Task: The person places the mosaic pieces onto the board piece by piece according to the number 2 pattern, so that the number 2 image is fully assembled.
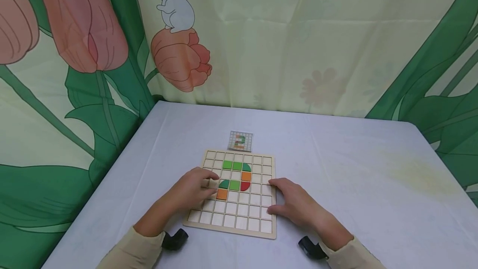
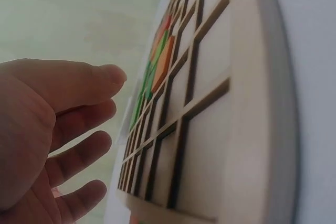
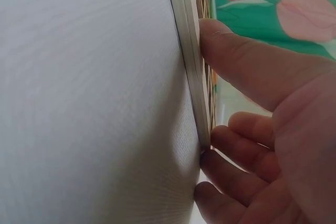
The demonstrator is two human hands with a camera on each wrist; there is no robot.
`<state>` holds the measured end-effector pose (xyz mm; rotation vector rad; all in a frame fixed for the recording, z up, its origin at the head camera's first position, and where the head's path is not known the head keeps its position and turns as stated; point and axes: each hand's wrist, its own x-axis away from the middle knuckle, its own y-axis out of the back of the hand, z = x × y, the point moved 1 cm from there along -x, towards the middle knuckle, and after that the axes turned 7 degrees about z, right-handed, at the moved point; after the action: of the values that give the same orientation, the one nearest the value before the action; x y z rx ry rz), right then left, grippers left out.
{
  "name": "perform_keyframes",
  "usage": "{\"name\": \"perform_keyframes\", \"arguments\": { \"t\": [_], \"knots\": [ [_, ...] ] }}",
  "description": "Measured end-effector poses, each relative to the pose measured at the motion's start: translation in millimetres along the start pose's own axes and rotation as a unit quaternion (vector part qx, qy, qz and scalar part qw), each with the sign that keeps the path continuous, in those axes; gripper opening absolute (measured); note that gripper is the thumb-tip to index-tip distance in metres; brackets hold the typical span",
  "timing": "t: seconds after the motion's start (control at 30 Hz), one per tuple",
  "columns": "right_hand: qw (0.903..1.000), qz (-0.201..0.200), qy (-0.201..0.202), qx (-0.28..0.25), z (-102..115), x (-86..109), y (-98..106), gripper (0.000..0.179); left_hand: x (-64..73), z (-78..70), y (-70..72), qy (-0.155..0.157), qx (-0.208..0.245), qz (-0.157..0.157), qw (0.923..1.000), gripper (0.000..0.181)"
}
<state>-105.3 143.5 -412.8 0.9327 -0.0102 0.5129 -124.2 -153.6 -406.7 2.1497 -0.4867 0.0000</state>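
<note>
A wooden grid board lies flat on the table, with green tiles, an orange tile, a red quarter-round tile and a second orange tile set in its cells. My left hand rests over the board's left side with loose fingers and nothing in them. My right hand sits at the board's right edge. Its thumb lies against the rim and its fingers are relaxed.
A small pattern card lies just beyond the board. The table carries a pale cloth. A curtain printed with tulips and leaves hangs close behind and to the left. Black wrist mounts show at both cuffs.
</note>
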Motion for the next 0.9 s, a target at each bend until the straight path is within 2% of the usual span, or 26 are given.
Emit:
{"name": "perform_keyframes", "arguments": {
  "t": [0.27,0.43,0.67,0.9],
  "knots": [
    [1.0,0.005,-0.007,-0.004,0.1,-0.5,-0.4,0.073,7.5,11.1,14.8,-0.004,-0.005,-0.012,0.9999,0.032],
    [1.0,0.005,-0.008,-0.001,0.8,-0.5,-0.4,0.073,12.3,22.4,18.0,0.014,0.006,-0.018,0.9997,0.029],
    [0.9999,0.006,-0.009,0.002,1.2,-0.3,-0.1,0.073,16.6,33.8,20.7,0.017,-0.012,-0.024,0.9995,0.027],
    [0.9997,0.005,-0.02,0.009,1.6,-1.6,-0.4,0.074,18.7,47.0,26.2,0.04,-0.01,-0.023,0.9989,0.019]
  ]
}}
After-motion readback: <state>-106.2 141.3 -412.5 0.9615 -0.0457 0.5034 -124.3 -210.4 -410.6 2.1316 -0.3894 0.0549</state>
